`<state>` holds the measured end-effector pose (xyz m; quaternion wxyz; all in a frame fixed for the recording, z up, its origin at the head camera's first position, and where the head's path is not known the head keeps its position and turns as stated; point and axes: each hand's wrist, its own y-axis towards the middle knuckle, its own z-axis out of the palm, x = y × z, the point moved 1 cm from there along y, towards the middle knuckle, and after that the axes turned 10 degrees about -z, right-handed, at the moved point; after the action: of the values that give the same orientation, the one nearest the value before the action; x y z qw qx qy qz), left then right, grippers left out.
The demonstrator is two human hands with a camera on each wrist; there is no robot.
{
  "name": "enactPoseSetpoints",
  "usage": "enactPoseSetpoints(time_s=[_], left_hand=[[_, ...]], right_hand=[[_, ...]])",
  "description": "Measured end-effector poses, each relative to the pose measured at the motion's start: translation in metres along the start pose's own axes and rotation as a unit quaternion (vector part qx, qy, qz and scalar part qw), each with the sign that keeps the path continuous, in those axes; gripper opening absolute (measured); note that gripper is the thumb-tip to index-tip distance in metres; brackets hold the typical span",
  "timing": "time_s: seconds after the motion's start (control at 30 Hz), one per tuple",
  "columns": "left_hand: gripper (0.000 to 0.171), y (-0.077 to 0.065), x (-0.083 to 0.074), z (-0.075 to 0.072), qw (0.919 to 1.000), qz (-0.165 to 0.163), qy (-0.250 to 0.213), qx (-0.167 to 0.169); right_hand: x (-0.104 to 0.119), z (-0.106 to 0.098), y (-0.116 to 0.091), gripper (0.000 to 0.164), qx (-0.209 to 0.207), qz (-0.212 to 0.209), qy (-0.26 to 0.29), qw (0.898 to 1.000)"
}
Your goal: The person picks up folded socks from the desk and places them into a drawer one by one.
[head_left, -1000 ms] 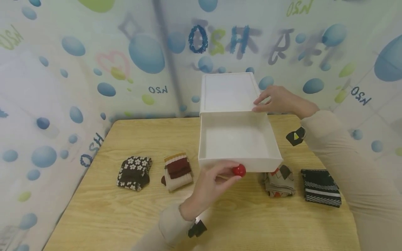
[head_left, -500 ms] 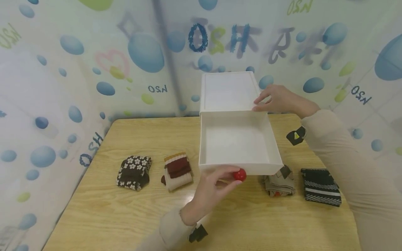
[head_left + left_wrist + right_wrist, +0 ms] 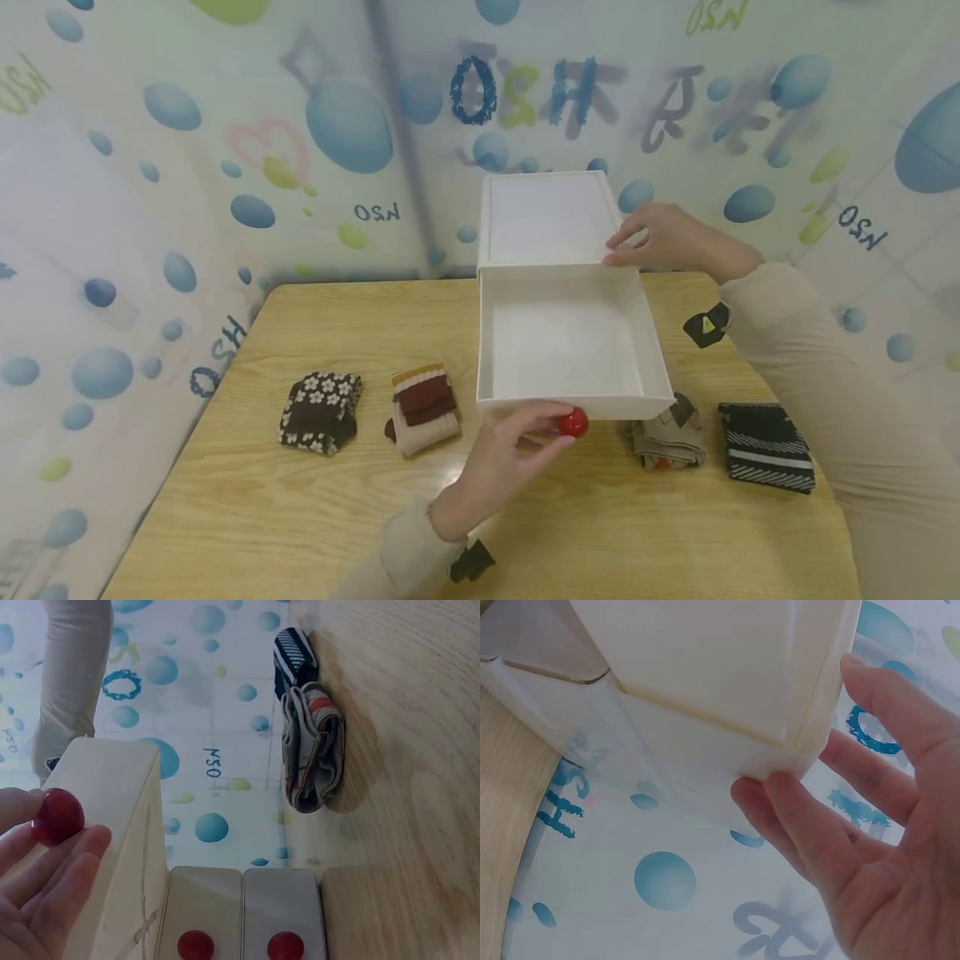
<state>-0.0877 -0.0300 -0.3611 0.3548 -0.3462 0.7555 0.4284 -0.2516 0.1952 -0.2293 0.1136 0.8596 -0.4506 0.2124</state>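
Observation:
A white drawer cabinet [image 3: 551, 218] stands at the back of the wooden table, its top drawer [image 3: 615, 407] pulled far out toward me. My left hand [image 3: 491, 458] pinches the round red knob [image 3: 573, 422] on the drawer front between thumb and fingers. My right hand [image 3: 678, 237] holds the cabinet's upper right front corner; in the right wrist view the thumb and fingertips touch two sides of that corner. Below the pulled drawer, the left wrist view shows two lower drawer fronts with red knobs [image 3: 196, 946], both closed.
Folded socks lie on the table [image 3: 360, 517]: black floral socks [image 3: 318, 414] and burgundy-cream socks [image 3: 425, 408] at left, beige argyle socks [image 3: 670, 437] and black striped socks [image 3: 765, 447] at right. The argyle pair is partly under the overhanging drawer. A patterned curtain [image 3: 247, 125] hangs behind.
The top drawer has come slightly farther out toward me, with my left hand moving along on the knob, mostly in the first half second. The right hand stays at the cabinet corner.

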Motion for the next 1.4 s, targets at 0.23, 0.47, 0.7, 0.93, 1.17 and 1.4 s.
enactPoseSetpoints(time_s=[0.23, 0.47, 0.7, 0.93, 1.17, 1.4], left_hand=[[0.028, -0.002, -0.003, -0.012, 0.9985, 0.008, 0.053, 0.007], [0.023, -0.009, -0.003, -0.036, 0.9967, 0.054, 0.061, 0.003], [0.017, -0.018, 0.007, -0.069, 0.9926, 0.118, 0.015, -0.024], [0.023, -0.031, 0.020, -0.111, 0.9957, 0.054, 0.022, -0.072], [0.026, -0.040, 0.038, -0.152, 0.9811, 0.004, 0.114, -0.156], [0.024, -0.055, 0.073, -0.182, 0.9727, -0.048, 0.152, -0.169]], right_hand=[[-0.001, 0.000, -0.001, 0.042, 0.003, 0.007, 0.009, 1.000], [-0.002, 0.000, -0.001, 0.041, 0.004, 0.004, 0.017, 1.000], [-0.002, 0.000, -0.001, 0.042, 0.005, 0.004, 0.013, 1.000], [-0.002, 0.000, -0.001, 0.041, 0.002, -0.003, 0.018, 1.000], [-0.004, -0.001, 0.000, 0.041, -0.001, -0.003, 0.016, 1.000], [-0.006, -0.001, 0.001, 0.042, -0.004, -0.008, 0.008, 1.000]])
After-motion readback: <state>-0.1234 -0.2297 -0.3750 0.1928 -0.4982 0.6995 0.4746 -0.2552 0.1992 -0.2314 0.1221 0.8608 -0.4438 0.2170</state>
